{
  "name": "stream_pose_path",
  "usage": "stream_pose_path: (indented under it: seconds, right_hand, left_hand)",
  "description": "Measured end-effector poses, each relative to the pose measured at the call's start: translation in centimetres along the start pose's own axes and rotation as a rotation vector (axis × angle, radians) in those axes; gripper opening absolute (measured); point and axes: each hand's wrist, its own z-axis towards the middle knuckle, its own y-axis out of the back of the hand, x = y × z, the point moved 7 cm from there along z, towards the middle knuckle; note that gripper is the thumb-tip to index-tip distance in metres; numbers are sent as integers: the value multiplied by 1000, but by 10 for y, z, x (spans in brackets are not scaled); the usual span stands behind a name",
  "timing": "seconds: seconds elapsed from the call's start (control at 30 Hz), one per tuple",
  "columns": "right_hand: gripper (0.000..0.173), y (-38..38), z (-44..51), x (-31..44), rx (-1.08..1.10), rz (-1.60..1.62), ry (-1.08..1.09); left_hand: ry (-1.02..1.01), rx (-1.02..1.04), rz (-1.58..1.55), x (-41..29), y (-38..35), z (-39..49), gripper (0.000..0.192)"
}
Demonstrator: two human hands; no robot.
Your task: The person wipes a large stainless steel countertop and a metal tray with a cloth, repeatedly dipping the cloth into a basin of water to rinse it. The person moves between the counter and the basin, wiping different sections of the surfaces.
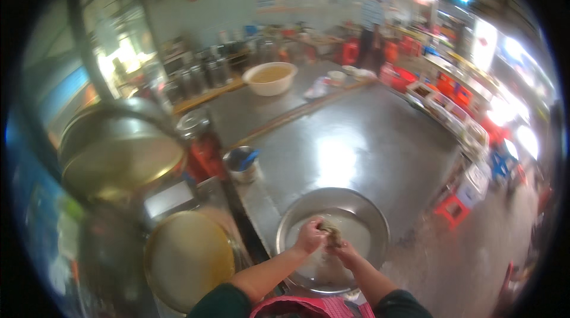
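Observation:
Both my hands hold one bunched, greyish-brown wet cloth point(330, 233) over a wide round metal basin point(378, 233). My left hand point(310, 236) grips its upper left end, and my right hand point(345, 253) has its lower right end. The basin seems to hold some liquid and stands at the near edge of a metal-topped table point(401, 140). The picture is blurred, so the fingers and the cloth's folds do not show clearly.
A metal container point(241, 169) with a blue item stands beyond the basin, to the left. Further left are a round pan point(189, 260) and a large round vessel point(124, 162). A white tub point(270, 84) stands at the back. A person point(372, 19) is far off. A red stool point(452, 210) is at right.

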Motion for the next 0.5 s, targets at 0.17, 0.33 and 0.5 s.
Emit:
stream_pose_path:
  seconds: [0.17,0.33,0.5]
  right_hand:
    - [32,-21,-13,8,278,969,40]
    - [31,-22,0,-3,174,1047,15]
    - [28,0,14,-1,-109,871,115]
  left_hand:
    - [-366,33,39,-11,-16,-27,41]
    - [-553,324,386,3,-36,-41,42]
    - [-183,153,238,42,-16,-34,31]
